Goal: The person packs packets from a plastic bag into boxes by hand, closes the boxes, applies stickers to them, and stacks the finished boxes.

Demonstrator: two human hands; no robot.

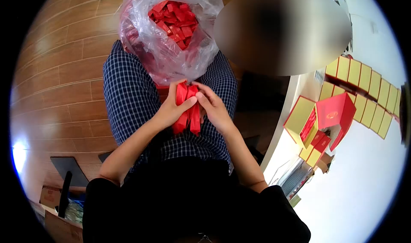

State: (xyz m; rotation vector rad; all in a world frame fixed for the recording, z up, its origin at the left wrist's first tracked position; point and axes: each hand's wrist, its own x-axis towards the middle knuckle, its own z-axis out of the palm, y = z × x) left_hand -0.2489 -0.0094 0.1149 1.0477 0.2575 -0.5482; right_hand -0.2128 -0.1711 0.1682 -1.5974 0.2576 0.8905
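Wood-plank floor point(68, 93) fills the L side of the head view; black fisheye border cuts off all corners. Blurred oval point(282, 31) at upper R blocks whatever lies behind it, incl. part of the white table point(346, 191). Area under table edge: too dark to read. Red bundle point(182, 93) is positioned btwn the thighs, above the plaid trousers point(124, 84), just below the clear plastic bag point(137, 33). L hand point(171, 110) and R hand point(216, 108) both grip it, narrow, thumbs on top; fingers underneath mostly hidden, no. of pcs in bundle cannot be told. Bag mouth shows red packets point(175, 22); lower contents only seen hazily thru plastic. On table, R side: rows of yellow boxes point(364, 78), far ones running out at view edge; open red box point(336, 110) w/ red contents partly hidden by its walls; keyboard point(295, 178) nearby, partly covered.
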